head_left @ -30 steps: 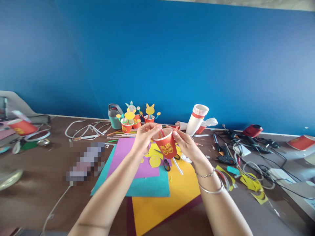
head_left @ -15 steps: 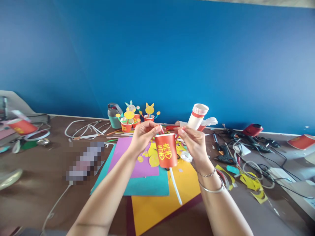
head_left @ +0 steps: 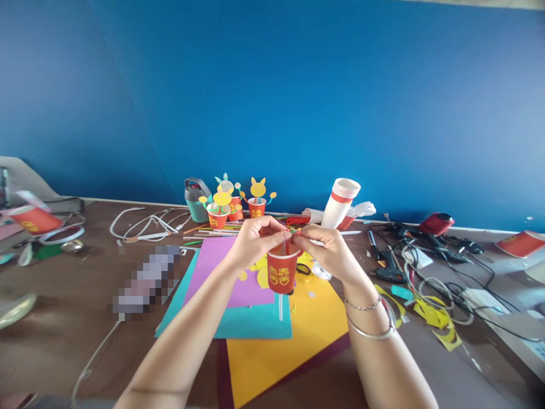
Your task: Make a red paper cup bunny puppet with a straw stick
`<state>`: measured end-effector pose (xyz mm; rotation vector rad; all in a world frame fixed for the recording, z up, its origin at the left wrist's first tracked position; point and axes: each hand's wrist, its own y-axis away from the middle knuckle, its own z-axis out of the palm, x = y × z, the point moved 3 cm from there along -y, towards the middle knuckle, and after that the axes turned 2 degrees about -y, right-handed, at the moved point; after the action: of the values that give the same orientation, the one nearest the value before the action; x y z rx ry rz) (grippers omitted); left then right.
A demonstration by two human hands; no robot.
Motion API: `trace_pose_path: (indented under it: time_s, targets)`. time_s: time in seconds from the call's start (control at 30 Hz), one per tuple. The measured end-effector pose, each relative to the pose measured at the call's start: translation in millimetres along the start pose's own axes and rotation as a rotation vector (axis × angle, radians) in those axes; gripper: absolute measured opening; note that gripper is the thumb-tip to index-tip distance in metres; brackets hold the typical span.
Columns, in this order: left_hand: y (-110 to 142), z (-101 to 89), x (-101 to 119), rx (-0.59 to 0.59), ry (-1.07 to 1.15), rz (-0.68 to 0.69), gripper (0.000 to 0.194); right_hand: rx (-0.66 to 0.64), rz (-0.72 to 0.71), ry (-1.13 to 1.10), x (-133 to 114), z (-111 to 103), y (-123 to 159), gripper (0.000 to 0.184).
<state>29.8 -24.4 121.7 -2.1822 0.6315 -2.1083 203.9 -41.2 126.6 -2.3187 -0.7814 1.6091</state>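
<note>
A red paper cup (head_left: 283, 276) with yellow characters hangs upright over the coloured sheets. My left hand (head_left: 263, 241) has thumb and forefinger pinched above its mouth on a straw end, mostly hidden by the fingertips. From the right, my right hand (head_left: 326, 247) pinches a red straw (head_left: 297, 233) that runs to the cup's side. Both sets of fingertips meet over the rim. A pale straw (head_left: 281, 309) pokes out beneath the cup. Below lie purple paper (head_left: 217, 272), teal paper (head_left: 251, 324) and orange paper (head_left: 315, 318), with yellow cutouts and a tape roll (head_left: 322, 271).
Behind stand several cups with animal figures (head_left: 222, 196), a teal flask (head_left: 197, 201) and a stack of paper cups (head_left: 339, 203). Glue guns (head_left: 389, 274), tangled cables and yellow scraps (head_left: 434, 313) lie right. White cables (head_left: 155, 224) and a blurred-out device (head_left: 147, 281) lie left.
My right hand has moved left to meet my left hand over the cup. The cup has tipped so more of its mouth shows, and less pale straw hangs beneath it.
</note>
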Motion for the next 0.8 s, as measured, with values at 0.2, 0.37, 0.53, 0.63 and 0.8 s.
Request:
trace_pose_path:
  time_s: [0.2, 0.37, 0.53, 0.63, 0.8]
  targets:
    - [-1.9, 2.5, -2.5, -0.049, -0.014, -0.013, 0.023, -0.023, 0.010, 0.056, 1.4, 4.4, -0.1, 0.032]
    - [-2.1, 1.5, -3.6, -0.072, -0.090, -0.004, 0.023, -0.035, 0.094, 0.011, 5.4, 7.3, 1.0, 0.032]
    - [-2.2, -1.0, -1.3, -0.074, 0.112, -0.007, 0.035, 0.074, 0.150, -0.169, 6.0, 0.5, -1.5, 0.037]
    - [-6.1, -5.2, -5.7, -0.014, 0.459, -0.041, 0.049, 0.172, 0.176, -0.300, 9.6, -5.9, -2.2, 0.034]
    - [-12.4, -6.0, -19.3, 0.009, 0.555, -0.212, 0.038, 0.250, 0.163, -0.342, 18.8, -12.5, -1.2, 0.031]
